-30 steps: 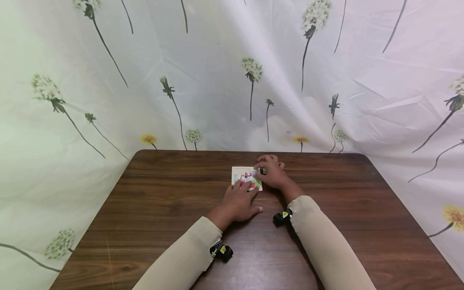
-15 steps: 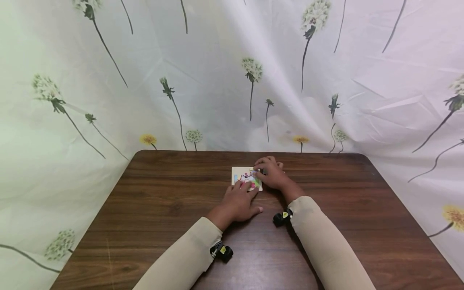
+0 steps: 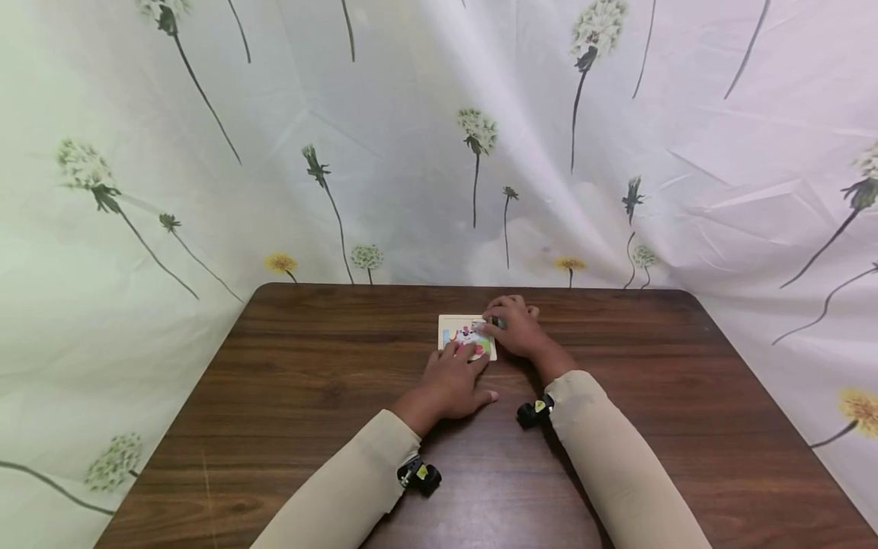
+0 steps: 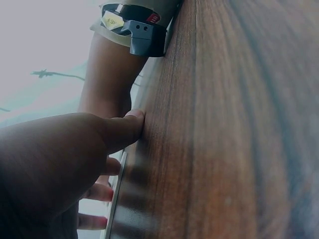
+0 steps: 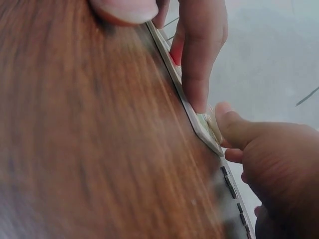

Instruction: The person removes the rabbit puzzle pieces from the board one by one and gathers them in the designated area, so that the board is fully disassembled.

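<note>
A small square jigsaw puzzle board [image 3: 450,321] with a pale frame and a colourful cartoon picture lies flat on the table. My left hand [image 3: 451,383] rests at its near edge, straight fingers over the picture and thumb out on the tabletop. From the right, my right hand [image 3: 519,330] reaches over the board's far right corner. In the right wrist view, its thumb and fingers pinch a thin puzzle piece [image 5: 215,127], tilted up at the corner of the board [image 5: 185,103]. The piece's picture is mostly hidden by the hand.
Several loose dark-edged pieces [image 5: 229,183] lie on the table beside the board, partly under the right hand. The brown wooden table [image 3: 329,442] ends just behind the board, at a hanging cloth [image 3: 411,152] printed with dandelions. Each wrist wears a small black camera.
The right hand's fingers and thumb have shifted slightly over the board's upper right corner. The left hand and the board stay where they were.
</note>
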The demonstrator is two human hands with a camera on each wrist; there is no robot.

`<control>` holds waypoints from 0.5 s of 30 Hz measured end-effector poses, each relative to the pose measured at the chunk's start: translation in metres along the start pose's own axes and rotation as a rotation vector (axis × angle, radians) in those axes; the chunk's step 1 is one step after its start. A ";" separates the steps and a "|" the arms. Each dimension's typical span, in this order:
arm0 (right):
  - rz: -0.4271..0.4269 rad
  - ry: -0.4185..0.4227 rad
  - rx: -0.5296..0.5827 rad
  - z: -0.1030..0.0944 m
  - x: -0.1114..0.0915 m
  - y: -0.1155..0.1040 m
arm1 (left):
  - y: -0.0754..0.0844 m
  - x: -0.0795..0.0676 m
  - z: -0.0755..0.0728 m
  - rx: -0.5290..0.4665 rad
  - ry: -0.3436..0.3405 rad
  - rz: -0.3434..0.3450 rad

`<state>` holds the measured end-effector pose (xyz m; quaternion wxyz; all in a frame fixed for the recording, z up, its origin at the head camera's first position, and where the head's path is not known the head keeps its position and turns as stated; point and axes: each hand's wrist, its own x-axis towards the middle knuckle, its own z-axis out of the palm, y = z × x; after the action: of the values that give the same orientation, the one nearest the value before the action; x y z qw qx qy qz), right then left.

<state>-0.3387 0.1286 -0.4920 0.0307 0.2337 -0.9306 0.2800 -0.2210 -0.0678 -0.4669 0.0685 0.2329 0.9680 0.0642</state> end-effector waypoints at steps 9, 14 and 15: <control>0.043 0.006 0.010 0.001 0.003 0.000 | -0.001 -0.001 -0.001 -0.001 -0.009 -0.006; 0.054 -0.010 0.024 0.002 0.003 0.001 | -0.001 -0.001 0.000 -0.012 -0.016 -0.005; 0.057 -0.015 0.026 0.002 0.003 0.001 | -0.001 0.000 0.000 -0.013 -0.014 -0.004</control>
<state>-0.3417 0.1273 -0.4938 0.0128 0.2096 -0.9334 0.2910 -0.2211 -0.0685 -0.4668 0.0771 0.2308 0.9675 0.0688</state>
